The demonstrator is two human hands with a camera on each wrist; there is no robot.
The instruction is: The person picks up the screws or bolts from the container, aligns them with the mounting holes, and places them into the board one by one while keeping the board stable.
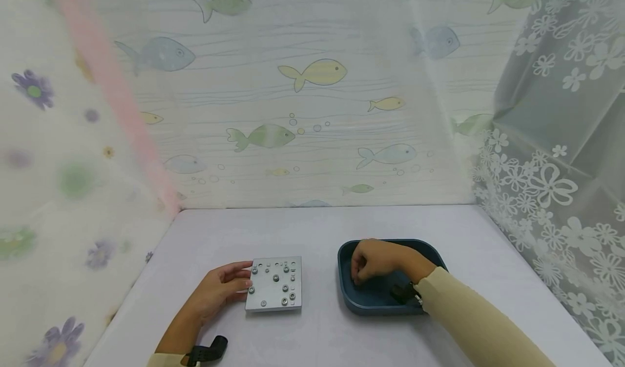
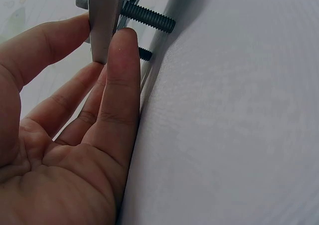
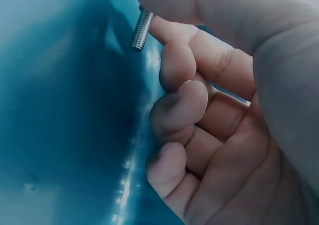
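A square silver metal plate [image 1: 263, 291] lies left of the middle of the table, with several socket-head screws set in its top. My left hand [image 1: 217, 291] holds the plate by its left edge. Threaded screw shanks [image 2: 149, 17] stick out from the plate's underside in the left wrist view, beside a fingertip. Inside the dark blue tray [image 1: 363, 308], my right hand [image 1: 378, 259] pinches a screw [image 3: 143, 31] between thumb and index finger. Its threaded end shows below the fingertips, while its head is hidden by them. The other right fingers are curled toward the palm.
A white cloth covers the table [image 1: 322, 226]. Fish-print curtain [image 1: 312, 139] hangs at the back, flowered cloth [image 1: 63, 215] on the left and lace curtain [image 1: 552, 193] on the right. Black wrist camera [image 1: 212, 350] sits on the left wrist, another camera [image 1: 404, 292] on the right.
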